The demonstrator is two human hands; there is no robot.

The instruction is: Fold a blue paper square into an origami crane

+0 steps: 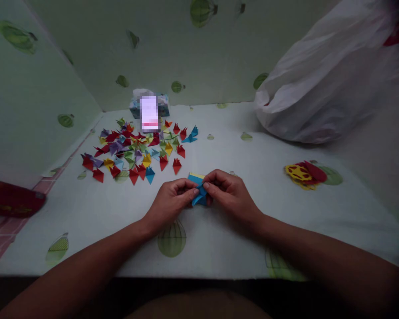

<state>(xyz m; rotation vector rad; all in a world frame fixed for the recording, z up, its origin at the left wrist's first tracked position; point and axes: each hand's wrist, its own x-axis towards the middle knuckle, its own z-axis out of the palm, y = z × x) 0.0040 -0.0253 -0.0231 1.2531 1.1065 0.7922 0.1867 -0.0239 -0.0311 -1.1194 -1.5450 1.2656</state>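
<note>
Between my two hands is a small piece of folded blue paper (197,179) with a pale yellow strip along its top edge. My left hand (174,197) pinches its left side between thumb and fingers. On the other side my right hand (228,191) grips the paper with thumb and forefinger, close to the left thumb. A pointed blue flap sticks out below the fingertips. Beyond my left hand lies a spread of small folded paper figures (146,160) in red, yellow, green, purple and blue, which look like origami cranes.
A lit phone (149,111) leans on a tissue box (165,105) behind the paper figures. To the right lie red and yellow cut-out pieces (306,173). A big white plastic bag (306,88) stands at the back right. At the left edge is a red packet (15,198).
</note>
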